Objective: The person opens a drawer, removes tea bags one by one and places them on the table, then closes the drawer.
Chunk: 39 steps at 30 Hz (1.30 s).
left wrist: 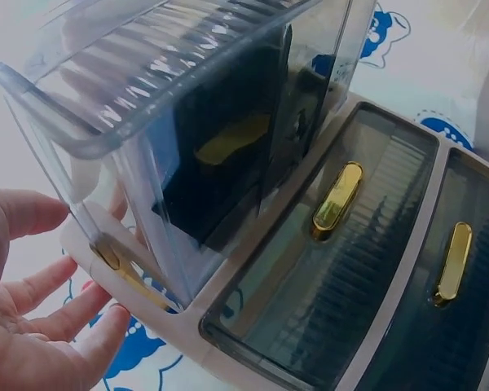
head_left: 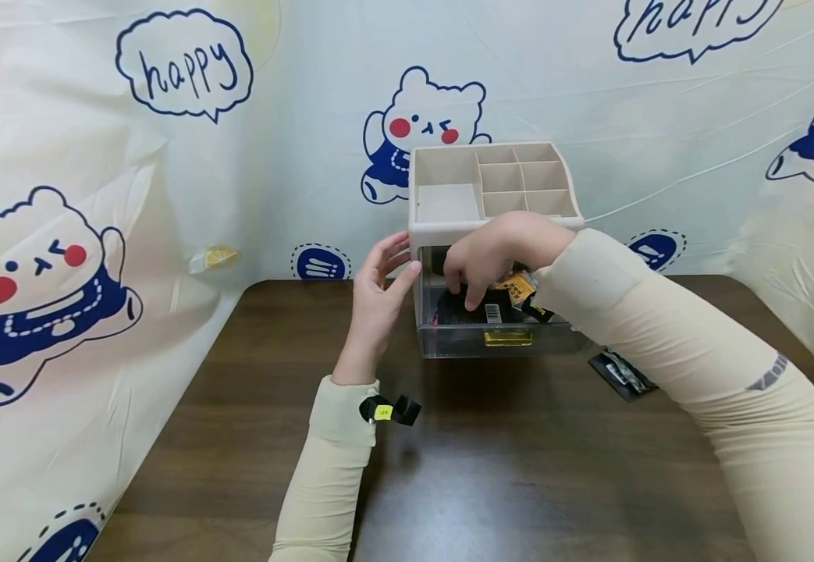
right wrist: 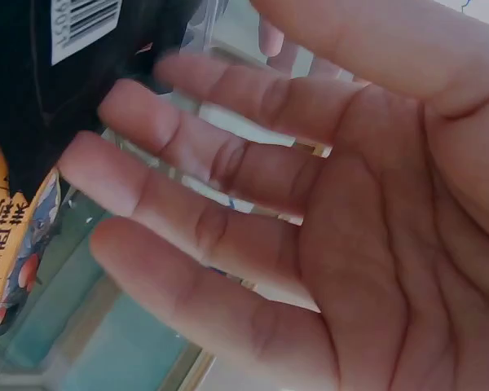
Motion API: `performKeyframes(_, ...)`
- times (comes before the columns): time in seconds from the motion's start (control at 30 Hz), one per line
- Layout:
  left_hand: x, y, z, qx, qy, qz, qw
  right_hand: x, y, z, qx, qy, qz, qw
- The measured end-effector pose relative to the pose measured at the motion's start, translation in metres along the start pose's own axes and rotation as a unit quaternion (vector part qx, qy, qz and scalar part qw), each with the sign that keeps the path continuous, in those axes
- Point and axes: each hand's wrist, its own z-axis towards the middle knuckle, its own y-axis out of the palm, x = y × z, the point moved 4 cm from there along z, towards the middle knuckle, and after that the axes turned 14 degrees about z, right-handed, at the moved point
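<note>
A cream desktop organizer (head_left: pixel 424 228) stands at the back of the table, its clear top drawer (head_left: pixel 442 343) pulled out. Inside lie a black packet with a white barcode label (head_left: pixel 463 310) and a yellow-and-black packet (head_left: pixel 517 287). My right hand (head_left: pixel 494 254) reaches down into this drawer from above. In the right wrist view its fingers are spread and nearly straight, tips beside the black packet; nothing is gripped. My left hand (head_left: pixel 378 293) is at the organizer's left side, fingers loosely spread; in the left wrist view the fingertips are close against the frame by the drawer.
A small black packet (head_left: pixel 623 375) lies on the brown table (head_left: pixel 519 468), right of the organizer and partly behind my right sleeve. Two lower drawers with gold handles (left wrist: pixel 338 199) are closed. A printed cloth (head_left: pixel 308 156) hangs close behind the organizer.
</note>
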Motion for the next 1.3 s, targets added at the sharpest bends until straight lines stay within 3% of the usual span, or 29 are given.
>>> performKeyframes(0.23,0.001,0.000,0.001,0.003,0.029,0.010,0.9995,-0.001,-0.001,0.000,-0.013,-0.001,0.014,1.000)
performKeyframes(0.5,0.008,0.004,0.000,0.019,0.111,0.028,0.9932,0.001,-0.004,0.000,0.017,-0.025,-0.023,0.999)
performKeyframes(0.63,0.011,0.005,-0.001,0.021,0.158,0.032,0.9866,0.000,-0.005,-0.007,0.002,-0.035,0.024,0.999)
performKeyframes(0.73,0.012,0.004,-0.001,0.022,0.176,0.039,0.9834,0.000,-0.006,-0.012,-0.009,-0.044,0.061,0.997)
performKeyframes(0.83,0.011,0.005,-0.001,0.021,0.178,0.042,0.9830,0.001,-0.009,-0.017,-0.003,-0.054,0.071,0.996)
performKeyframes(1.07,0.009,0.004,0.000,0.020,0.161,0.034,0.9862,0.012,-0.020,-0.035,0.055,-0.088,0.089,0.991)
performKeyframes(1.3,0.008,0.003,0.000,0.019,0.151,0.033,0.9878,0.041,-0.033,-0.069,0.121,-0.112,0.156,0.974)
